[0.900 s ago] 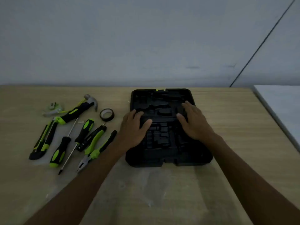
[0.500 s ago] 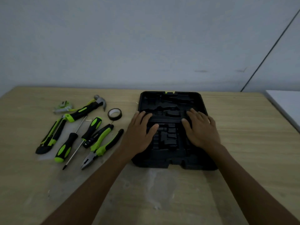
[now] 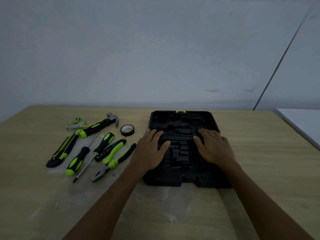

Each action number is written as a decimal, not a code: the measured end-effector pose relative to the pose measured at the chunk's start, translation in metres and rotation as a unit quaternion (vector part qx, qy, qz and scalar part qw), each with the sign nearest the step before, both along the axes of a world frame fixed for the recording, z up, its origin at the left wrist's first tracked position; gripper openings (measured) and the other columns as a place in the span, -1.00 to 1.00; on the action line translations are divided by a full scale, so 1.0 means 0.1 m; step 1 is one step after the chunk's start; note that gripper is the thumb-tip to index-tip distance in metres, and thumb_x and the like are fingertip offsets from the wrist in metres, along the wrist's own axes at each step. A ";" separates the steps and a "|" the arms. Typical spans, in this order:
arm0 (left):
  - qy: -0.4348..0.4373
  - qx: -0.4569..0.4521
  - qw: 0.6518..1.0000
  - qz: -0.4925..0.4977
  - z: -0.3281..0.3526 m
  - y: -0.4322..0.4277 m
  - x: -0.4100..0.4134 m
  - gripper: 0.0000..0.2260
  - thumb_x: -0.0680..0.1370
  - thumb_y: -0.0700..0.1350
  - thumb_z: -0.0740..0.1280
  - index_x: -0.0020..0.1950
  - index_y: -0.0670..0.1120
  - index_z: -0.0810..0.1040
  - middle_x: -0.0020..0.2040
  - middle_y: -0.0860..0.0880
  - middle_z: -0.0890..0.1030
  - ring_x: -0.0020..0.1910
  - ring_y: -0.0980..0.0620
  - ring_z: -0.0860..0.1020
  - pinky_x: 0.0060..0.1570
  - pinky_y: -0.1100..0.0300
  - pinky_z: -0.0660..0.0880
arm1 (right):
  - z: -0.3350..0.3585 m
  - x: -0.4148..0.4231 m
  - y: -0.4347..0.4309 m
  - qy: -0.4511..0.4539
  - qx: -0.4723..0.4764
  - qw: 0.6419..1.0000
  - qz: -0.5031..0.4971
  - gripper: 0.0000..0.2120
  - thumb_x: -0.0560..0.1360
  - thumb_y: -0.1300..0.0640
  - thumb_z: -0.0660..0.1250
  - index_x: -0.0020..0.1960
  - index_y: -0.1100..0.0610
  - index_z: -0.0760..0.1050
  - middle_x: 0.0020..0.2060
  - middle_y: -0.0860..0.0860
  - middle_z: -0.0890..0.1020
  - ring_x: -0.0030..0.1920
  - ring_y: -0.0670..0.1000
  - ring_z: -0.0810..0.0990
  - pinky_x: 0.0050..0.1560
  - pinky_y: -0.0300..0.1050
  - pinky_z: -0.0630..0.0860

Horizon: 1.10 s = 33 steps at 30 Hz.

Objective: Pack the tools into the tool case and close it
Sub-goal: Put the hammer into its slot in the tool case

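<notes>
A black tool case (image 3: pixel 180 118) lies flat on the wooden table (image 3: pixel 259 153), its moulded surface facing up. My left hand (image 3: pixel 149 151) rests flat on its left side and my right hand (image 3: pixel 214 147) rests flat on its right side, fingers straight. Left of the case lie the tools: a hammer (image 3: pixel 98 126), a roll of black tape (image 3: pixel 127 130), pliers (image 3: pixel 112 161), two screwdrivers (image 3: pixel 77 161) (image 3: pixel 103 147), a utility knife (image 3: pixel 62 151) and a small metal tool (image 3: pixel 75 122).
A grey wall stands behind the table. A white surface (image 3: pixel 303 123) adjoins the table at the far right. Bare tabletop shows in front of the case and to its right.
The view has shifted slightly, so the case and tools sit further right and lower in the frame. Both hands stay flat on the case, drawn back a little toward me.
</notes>
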<state>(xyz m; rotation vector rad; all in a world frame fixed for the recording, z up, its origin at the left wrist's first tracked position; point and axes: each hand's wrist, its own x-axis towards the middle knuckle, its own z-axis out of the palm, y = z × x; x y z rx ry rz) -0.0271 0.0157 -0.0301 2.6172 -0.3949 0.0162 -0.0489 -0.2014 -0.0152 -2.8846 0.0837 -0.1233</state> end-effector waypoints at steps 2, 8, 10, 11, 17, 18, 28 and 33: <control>-0.003 0.008 1.000 0.001 -0.01 0.01 -0.01 -0.47 0.58 0.21 0.01 0.50 0.04 0.11 0.57 -0.01 0.05 0.55 -0.01 -0.10 0.51 -0.12 -0.02 | 0.00 0.00 0.01 -0.001 -0.005 1.000 0.001 -0.48 0.61 -0.16 -0.07 0.48 0.07 0.19 0.48 0.01 0.28 0.49 0.07 0.18 0.41 0.08 0.17; -0.007 0.038 0.999 0.007 -0.01 0.00 -0.04 -0.47 0.58 0.23 -0.02 0.51 0.05 0.08 0.57 0.01 0.02 0.55 0.00 -0.12 0.50 -0.15 -0.06 | -0.02 -0.02 0.02 -0.005 -0.014 1.000 0.003 -0.49 0.61 -0.16 -0.06 0.46 0.07 0.20 0.46 0.02 0.31 0.48 0.08 0.20 0.40 0.09 0.19; -0.001 0.041 0.999 0.009 0.00 0.01 -0.05 -0.47 0.58 0.23 -0.02 0.51 0.06 0.07 0.57 0.02 0.01 0.55 0.01 -0.13 0.50 -0.14 -0.08 | -0.03 -0.04 0.02 -0.010 -0.015 1.000 0.003 -0.48 0.61 -0.16 -0.06 0.46 0.08 0.20 0.46 0.02 0.31 0.48 0.07 0.20 0.40 0.08 0.19; 0.000 0.038 0.999 0.009 0.00 0.01 -0.05 -0.47 0.58 0.23 -0.02 0.51 0.07 0.07 0.57 0.03 0.01 0.55 0.01 -0.13 0.51 -0.14 -0.08 | -0.03 -0.04 0.02 -0.014 -0.016 1.000 0.003 -0.48 0.61 -0.16 -0.06 0.47 0.08 0.20 0.46 0.02 0.32 0.48 0.07 0.20 0.40 0.08 0.19; -0.006 -0.049 0.998 0.030 0.02 0.01 -0.09 -0.49 0.58 0.18 0.06 0.49 0.01 0.16 0.56 0.02 0.09 0.55 0.05 -0.05 0.48 0.04 0.06 | -0.02 -0.03 0.02 -0.020 -0.003 1.000 0.003 -0.46 0.60 -0.18 -0.05 0.48 0.06 0.21 0.48 0.01 0.29 0.52 0.04 0.15 0.49 0.08 0.10; -0.009 -0.060 0.997 0.039 0.02 0.02 -0.10 -0.49 0.59 0.18 0.07 0.49 -0.01 0.18 0.56 0.02 0.10 0.55 0.05 -0.03 0.48 0.05 0.08 | -0.03 -0.02 0.03 -0.021 -0.002 1.000 0.002 -0.46 0.60 -0.18 -0.05 0.48 0.06 0.21 0.49 0.01 0.28 0.52 0.04 0.14 0.50 0.08 0.09; 0.005 -0.164 0.985 0.062 0.07 0.04 -0.11 -0.50 0.59 0.11 0.13 0.46 -0.09 0.21 0.51 -0.05 0.22 0.49 -0.02 0.19 0.44 0.10 0.20 | 0.03 0.13 0.26 0.024 0.029 0.999 -0.035 -0.40 0.56 -0.27 -0.02 0.48 0.05 0.22 0.53 0.06 0.15 0.53 0.11 0.09 0.47 0.26 -0.10; -0.036 -0.284 0.953 0.098 0.23 0.46 -0.04 -0.64 0.56 -0.01 0.25 0.33 -0.09 0.41 0.31 -0.07 0.49 0.28 -0.01 0.46 0.17 0.19 0.39 | 0.18 0.39 0.78 -0.037 0.064 0.997 0.028 -0.42 0.56 -0.23 0.05 0.46 0.07 0.25 0.51 0.07 0.21 0.52 0.06 0.15 0.49 0.19 0.02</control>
